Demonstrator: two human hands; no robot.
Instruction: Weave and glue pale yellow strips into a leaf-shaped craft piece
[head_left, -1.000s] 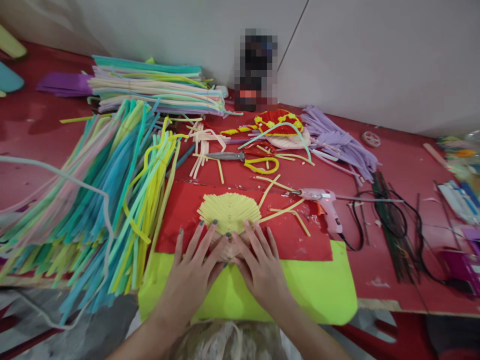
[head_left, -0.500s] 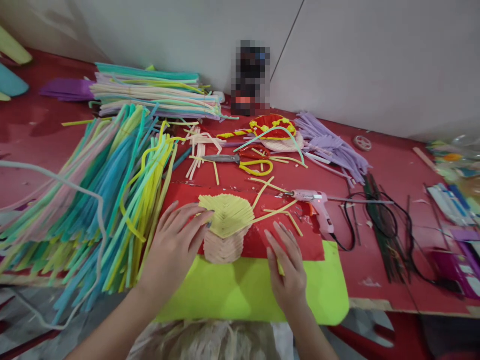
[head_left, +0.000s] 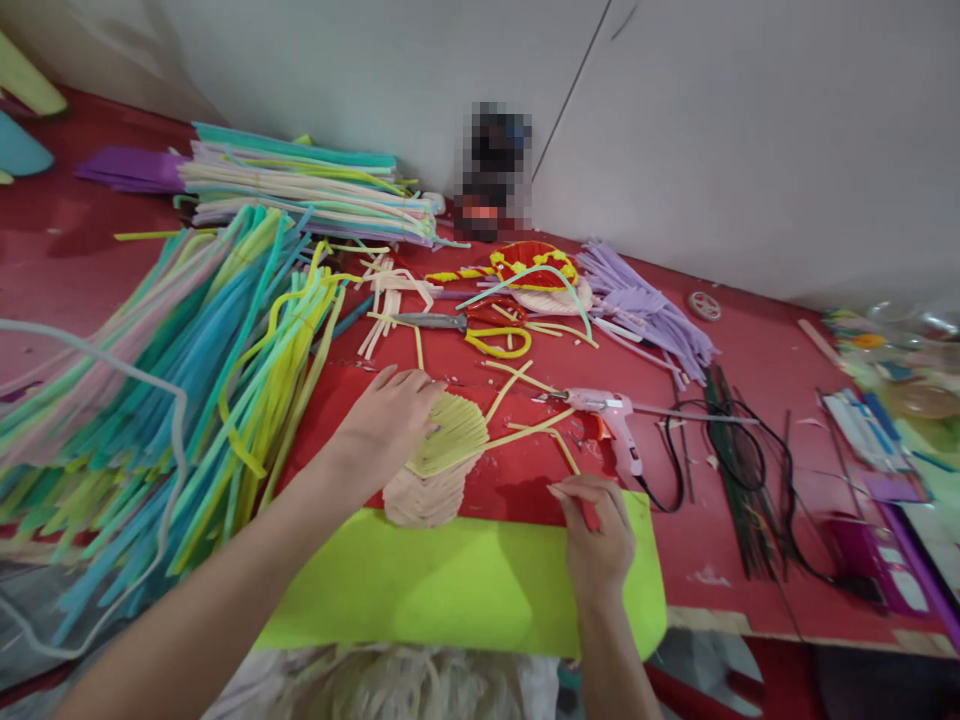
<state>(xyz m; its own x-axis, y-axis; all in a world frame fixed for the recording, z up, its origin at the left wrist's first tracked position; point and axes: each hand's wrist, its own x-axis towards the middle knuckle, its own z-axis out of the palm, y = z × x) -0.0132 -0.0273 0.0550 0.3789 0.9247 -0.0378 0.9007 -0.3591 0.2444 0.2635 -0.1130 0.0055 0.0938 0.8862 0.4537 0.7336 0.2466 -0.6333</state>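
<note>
L hand [head_left: 394, 415] at yellow ribbed piece [head_left: 461, 438], prob. steadying it, grip unclear; R hand [head_left: 601, 538] curled above lime mat [head_left: 435, 585], can't tell if pinching.

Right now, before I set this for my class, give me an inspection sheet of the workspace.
Surface: red tabletop; lime-green sheet along its near edge, overlapped by a flat red sheet.
Job's things: yellow and pale-pink leaf-shaped piece of fuzzy stems, mostly on the red sheet.
Clutter: loose yellow fuzzy stems; grey-bladed scissors with red and yellow handles; multicoloured bundles of fuzzy stems.
Hands: left hand over the piece's left edge; right hand curled above the sheets; grip unclear on both.
Cables: black cable from the pink glue gun, looping over dark green thin sticks.
Surroundings: light grey wall behind; pixelated dark shape before it, unidentifiable.
</note>
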